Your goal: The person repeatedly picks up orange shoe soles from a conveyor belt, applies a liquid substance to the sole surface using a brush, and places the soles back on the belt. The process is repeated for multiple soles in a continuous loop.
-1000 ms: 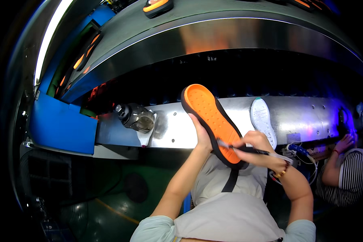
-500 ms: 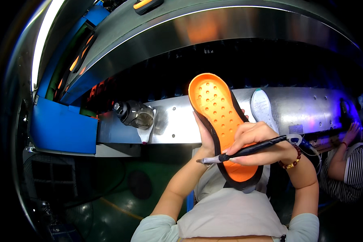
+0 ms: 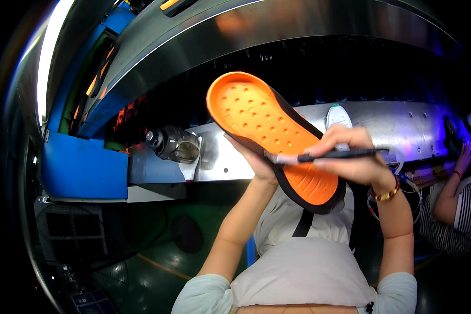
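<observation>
My left hand (image 3: 256,165) grips a shoe sole (image 3: 256,118) from its left side and underneath. The sole has a dimpled orange inside and a black outer edge. It is tilted, its top pointing to the upper left, above the metal ledge and my lap. In my right hand (image 3: 350,159) is a slim brush (image 3: 315,156) with a black handle, pinched like a pen. Its pale, blurred tip lies at the sole's left black edge, beside my left fingers. A thin clear tube shows near my right wrist.
On the metal ledge (image 3: 214,162), a dark bottle (image 3: 175,145) lies on a white sole-shaped piece (image 3: 190,168). Another white sole-shaped piece (image 3: 339,115) sits behind my right hand. Beyond is a conveyor (image 3: 209,36). A co-worker's hand (image 3: 466,156) is at far right.
The sole has moved up and left and turned further leftward. My right hand has risen with the brush, whose tip now lies at the sole's left edge rather than near my left wrist.
</observation>
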A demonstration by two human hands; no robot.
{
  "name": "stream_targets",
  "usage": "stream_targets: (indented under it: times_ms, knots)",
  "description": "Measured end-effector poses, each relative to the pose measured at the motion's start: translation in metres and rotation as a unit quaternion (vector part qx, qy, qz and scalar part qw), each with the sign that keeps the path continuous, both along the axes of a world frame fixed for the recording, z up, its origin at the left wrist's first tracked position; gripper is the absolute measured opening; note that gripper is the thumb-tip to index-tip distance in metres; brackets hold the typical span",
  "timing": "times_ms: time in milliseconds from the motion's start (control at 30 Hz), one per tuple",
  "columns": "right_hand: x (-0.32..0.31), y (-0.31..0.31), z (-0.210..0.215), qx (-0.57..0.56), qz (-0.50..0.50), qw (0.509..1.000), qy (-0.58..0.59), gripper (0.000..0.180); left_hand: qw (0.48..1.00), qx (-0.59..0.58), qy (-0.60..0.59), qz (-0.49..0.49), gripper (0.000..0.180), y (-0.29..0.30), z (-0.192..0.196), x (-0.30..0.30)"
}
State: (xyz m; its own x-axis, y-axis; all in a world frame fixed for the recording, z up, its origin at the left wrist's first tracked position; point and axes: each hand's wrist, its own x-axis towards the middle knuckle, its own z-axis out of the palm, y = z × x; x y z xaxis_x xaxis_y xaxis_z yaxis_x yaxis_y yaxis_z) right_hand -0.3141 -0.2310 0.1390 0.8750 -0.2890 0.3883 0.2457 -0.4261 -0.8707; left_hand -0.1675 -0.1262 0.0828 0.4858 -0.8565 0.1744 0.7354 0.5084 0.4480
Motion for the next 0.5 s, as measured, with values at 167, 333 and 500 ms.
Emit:
stream_targets:
  times_ms: [167,333,500]
  knots:
    - [-0.012,0.008,0.003,0.177,0.092,0.979,-0.035,0.016,0.998,-0.031,-0.004,0.053,0.094,-0.002,0.009,0.013]
    - [-0.018,0.008,0.004,0.006,0.085,0.996,-0.017,0.017,0.996,-0.068,-0.037,0.051,0.093,-0.004,0.024,0.015]
    - [-0.031,-0.002,-0.005,0.151,0.008,0.988,-0.015,0.019,0.996,-0.034,-0.058,0.063,0.094,0.0,0.032,0.024]
